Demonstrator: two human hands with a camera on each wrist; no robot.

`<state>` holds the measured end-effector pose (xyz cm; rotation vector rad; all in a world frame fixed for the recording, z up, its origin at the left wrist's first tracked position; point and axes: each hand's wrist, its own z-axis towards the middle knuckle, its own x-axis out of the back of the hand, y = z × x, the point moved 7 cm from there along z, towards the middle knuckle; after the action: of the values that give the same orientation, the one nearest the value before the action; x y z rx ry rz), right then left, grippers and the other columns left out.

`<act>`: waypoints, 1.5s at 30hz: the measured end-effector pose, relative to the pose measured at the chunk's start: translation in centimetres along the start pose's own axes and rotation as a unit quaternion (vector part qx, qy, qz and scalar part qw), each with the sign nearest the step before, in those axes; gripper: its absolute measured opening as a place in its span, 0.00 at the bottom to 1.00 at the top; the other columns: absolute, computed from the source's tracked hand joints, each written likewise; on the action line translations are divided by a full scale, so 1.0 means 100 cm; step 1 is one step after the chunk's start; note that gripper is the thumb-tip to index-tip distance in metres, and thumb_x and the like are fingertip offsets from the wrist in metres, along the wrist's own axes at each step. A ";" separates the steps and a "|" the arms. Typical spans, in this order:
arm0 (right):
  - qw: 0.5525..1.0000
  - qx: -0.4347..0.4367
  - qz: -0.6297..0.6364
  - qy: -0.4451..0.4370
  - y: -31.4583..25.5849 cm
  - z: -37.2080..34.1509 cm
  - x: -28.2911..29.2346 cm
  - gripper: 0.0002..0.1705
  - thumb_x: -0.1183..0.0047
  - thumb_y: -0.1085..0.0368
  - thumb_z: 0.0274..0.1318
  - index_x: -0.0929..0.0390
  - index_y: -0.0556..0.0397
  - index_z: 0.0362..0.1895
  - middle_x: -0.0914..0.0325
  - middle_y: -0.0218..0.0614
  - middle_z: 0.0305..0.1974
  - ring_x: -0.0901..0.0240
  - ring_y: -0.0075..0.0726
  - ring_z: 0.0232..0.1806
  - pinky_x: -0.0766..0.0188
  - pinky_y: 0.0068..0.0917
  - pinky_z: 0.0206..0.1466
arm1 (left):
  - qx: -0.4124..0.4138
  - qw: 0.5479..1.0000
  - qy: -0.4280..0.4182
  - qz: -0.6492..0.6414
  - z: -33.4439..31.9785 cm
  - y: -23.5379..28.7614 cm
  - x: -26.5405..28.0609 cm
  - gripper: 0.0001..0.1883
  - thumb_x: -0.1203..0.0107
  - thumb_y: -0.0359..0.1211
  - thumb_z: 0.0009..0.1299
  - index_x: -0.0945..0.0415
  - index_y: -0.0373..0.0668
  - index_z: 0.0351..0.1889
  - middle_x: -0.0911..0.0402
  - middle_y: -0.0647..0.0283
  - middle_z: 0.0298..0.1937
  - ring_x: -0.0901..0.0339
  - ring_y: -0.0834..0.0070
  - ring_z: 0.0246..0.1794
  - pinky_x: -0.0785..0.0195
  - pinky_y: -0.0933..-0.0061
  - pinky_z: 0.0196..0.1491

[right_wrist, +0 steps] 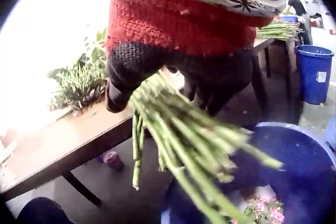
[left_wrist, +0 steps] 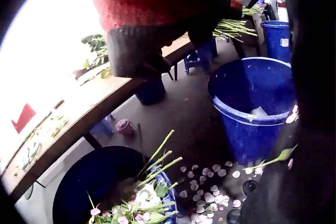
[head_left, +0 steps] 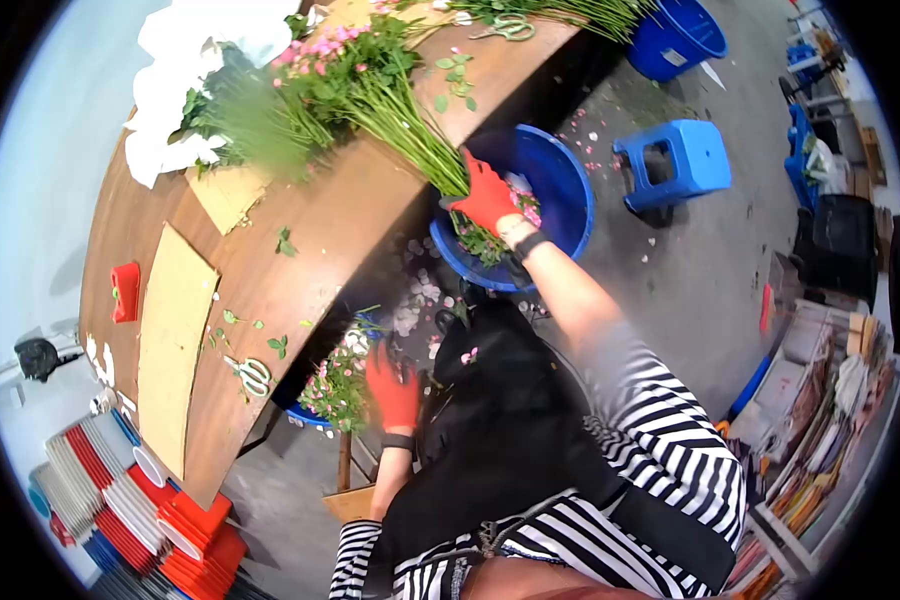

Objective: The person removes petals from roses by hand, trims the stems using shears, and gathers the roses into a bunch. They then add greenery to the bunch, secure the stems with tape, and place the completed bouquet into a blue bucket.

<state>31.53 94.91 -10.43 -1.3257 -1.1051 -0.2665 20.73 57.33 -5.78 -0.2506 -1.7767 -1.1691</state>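
At the edge of the counter (head_left: 310, 235), our right hand (head_left: 490, 195) has its fingers curled round a bunch of stems (right_wrist: 178, 129), with the bare ends hanging over the big blue tub (head_left: 562, 180). Our left hand (head_left: 394, 390) looks loose beside the flowers in the other tub (left_wrist: 172, 195); it is blurry, but we see nothing in it.

We think we are partway done. Some pink flowers (right_wrist: 268, 211) lie in the big blue tub, and the other tub has flowers with stems poking past its rim. We cannot tell if these are to keep or scraps. The bunch we hold is not in a tub yet, and the leafy pile (head_left: 320, 85) on the counter looks left to do. Two pairs of scissors (head_left: 253, 376) (head_left: 511, 27) lie there, not in use.

For moving, the counter's edge is right by the stems, so they could bump it. Past the big blue tub, open floor (head_left: 620, 290) gives us room near the blue stool (head_left: 708, 155). The other tub sits close to the counter, so our left hand has less room.
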 end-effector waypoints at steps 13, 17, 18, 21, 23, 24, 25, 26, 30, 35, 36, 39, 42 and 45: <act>0.923 -0.383 -0.007 0.020 0.288 -0.221 0.073 0.50 0.41 0.41 0.54 0.44 0.55 0.73 0.37 0.59 0.67 0.40 0.62 0.69 0.40 0.48 0.69 | 0.243 0.945 -0.137 -0.169 -0.006 -0.025 -0.151 0.26 0.43 0.37 0.70 0.29 0.34 0.63 0.22 0.45 0.59 0.25 0.55 0.62 0.35 0.64 0.63; 0.911 -0.407 0.068 -0.022 0.366 -0.178 0.045 0.53 0.40 0.41 0.52 0.47 0.54 0.74 0.40 0.60 0.68 0.41 0.64 0.70 0.40 0.48 0.70 | 0.276 0.936 -0.160 -0.146 0.005 -0.001 -0.214 0.27 0.45 0.36 0.74 0.34 0.34 0.68 0.21 0.51 0.59 0.22 0.65 0.57 0.32 0.69 0.59; 0.909 -0.409 0.067 -0.041 0.383 -0.161 0.041 0.53 0.40 0.41 0.52 0.48 0.54 0.75 0.40 0.60 0.68 0.41 0.64 0.70 0.40 0.49 0.70 | 0.305 0.931 -0.157 -0.124 0.009 0.000 -0.232 0.26 0.45 0.36 0.74 0.34 0.34 0.67 0.20 0.50 0.58 0.21 0.65 0.55 0.31 0.69 0.57; 0.903 -0.409 0.079 -0.103 0.430 -0.111 0.035 0.58 0.37 0.42 0.48 0.52 0.52 0.76 0.45 0.59 0.71 0.43 0.64 0.71 0.42 0.49 0.71 | 0.525 0.784 -0.137 -0.301 -0.004 -0.047 -0.331 0.26 0.47 0.40 0.75 0.32 0.34 0.65 0.19 0.50 0.54 0.23 0.64 0.54 0.33 0.68 0.56; 0.916 -0.386 0.036 -0.105 0.440 -0.068 0.050 0.61 0.33 0.45 0.44 0.53 0.50 0.77 0.45 0.59 0.71 0.43 0.64 0.71 0.41 0.48 0.71 | 0.453 0.835 -0.146 -0.275 -0.024 -0.119 -0.415 0.20 0.46 0.43 0.74 0.30 0.45 0.59 0.23 0.57 0.48 0.24 0.66 0.46 0.31 0.62 0.48; 0.927 -0.361 0.046 -0.087 0.457 -0.044 0.044 0.60 0.32 0.47 0.43 0.51 0.51 0.76 0.44 0.58 0.70 0.42 0.63 0.70 0.40 0.47 0.70 | 0.417 0.859 -0.147 -0.260 -0.031 -0.148 -0.453 0.18 0.45 0.45 0.73 0.29 0.51 0.56 0.25 0.60 0.45 0.25 0.67 0.42 0.30 0.59 0.43; 0.937 -0.337 0.058 -0.071 0.485 -0.026 0.030 0.59 0.31 0.50 0.42 0.49 0.51 0.76 0.42 0.58 0.70 0.40 0.62 0.69 0.39 0.45 0.70 | 0.477 0.817 -0.092 -0.311 -0.017 -0.122 -0.448 0.16 0.42 0.45 0.71 0.28 0.53 0.53 0.24 0.64 0.41 0.24 0.67 0.36 0.28 0.59 0.38; 0.946 -0.312 0.069 -0.060 0.506 -0.012 0.016 0.58 0.30 0.52 0.41 0.48 0.52 0.75 0.40 0.57 0.69 0.39 0.60 0.69 0.38 0.44 0.69 | 0.530 0.768 -0.026 -0.359 -0.002 -0.092 -0.441 0.16 0.38 0.45 0.69 0.27 0.54 0.50 0.24 0.68 0.36 0.23 0.67 0.30 0.26 0.58 0.32; 0.936 -0.231 0.247 -0.102 0.531 0.051 -0.026 0.45 0.30 0.63 0.39 0.33 0.59 0.65 0.23 0.52 0.56 0.25 0.51 0.55 0.29 0.38 0.61 | 0.297 0.948 -0.051 -0.106 0.042 -0.125 -0.458 0.21 0.41 0.34 0.69 0.26 0.36 0.58 0.18 0.58 0.50 0.20 0.67 0.45 0.26 0.66 0.48; 0.923 -0.335 0.145 -0.126 0.556 0.084 -0.054 0.32 0.34 0.65 0.39 0.24 0.60 0.54 0.17 0.51 0.45 0.19 0.48 0.45 0.25 0.38 0.50 | 0.425 0.758 0.040 -0.493 0.064 -0.147 -0.473 0.18 0.51 0.37 0.74 0.25 0.41 0.58 0.17 0.57 0.50 0.20 0.64 0.47 0.26 0.62 0.51; 0.934 -0.314 0.133 -0.106 0.561 0.088 -0.064 0.32 0.34 0.64 0.39 0.23 0.60 0.53 0.17 0.51 0.45 0.19 0.48 0.45 0.25 0.38 0.50 | 0.442 0.704 0.054 -0.553 0.074 -0.134 -0.461 0.18 0.52 0.40 0.74 0.24 0.42 0.57 0.17 0.58 0.50 0.20 0.64 0.47 0.25 0.61 0.51; 0.955 -0.256 0.132 -0.073 0.481 0.109 -0.021 0.31 0.35 0.67 0.39 0.24 0.61 0.52 0.17 0.46 0.40 0.20 0.43 0.40 0.24 0.36 0.46 | 0.470 0.588 0.055 -0.656 0.102 -0.084 -0.408 0.20 0.53 0.46 0.75 0.24 0.45 0.57 0.17 0.58 0.50 0.20 0.62 0.48 0.25 0.58 0.52; 0.954 -0.233 0.153 -0.108 0.427 0.134 -0.017 0.30 0.35 0.65 0.39 0.23 0.60 0.51 0.17 0.49 0.42 0.20 0.48 0.43 0.24 0.39 0.48 | 0.479 0.548 0.053 -0.683 0.125 -0.068 -0.368 0.23 0.55 0.53 0.76 0.23 0.48 0.56 0.17 0.59 0.50 0.20 0.59 0.49 0.24 0.55 0.52; 0.954 -0.235 0.136 -0.130 0.406 0.148 -0.030 0.28 0.36 0.64 0.40 0.23 0.60 0.50 0.18 0.53 0.44 0.20 0.53 0.46 0.25 0.41 0.51 | 0.506 0.501 0.054 -0.700 0.132 -0.113 -0.381 0.26 0.56 0.53 0.76 0.23 0.43 0.55 0.16 0.57 0.48 0.19 0.59 0.46 0.23 0.52 0.49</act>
<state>51.81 118.42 -40.58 -1.9648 -1.0981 -0.1561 25.75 73.81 -43.99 2.2891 -2.0571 -0.6712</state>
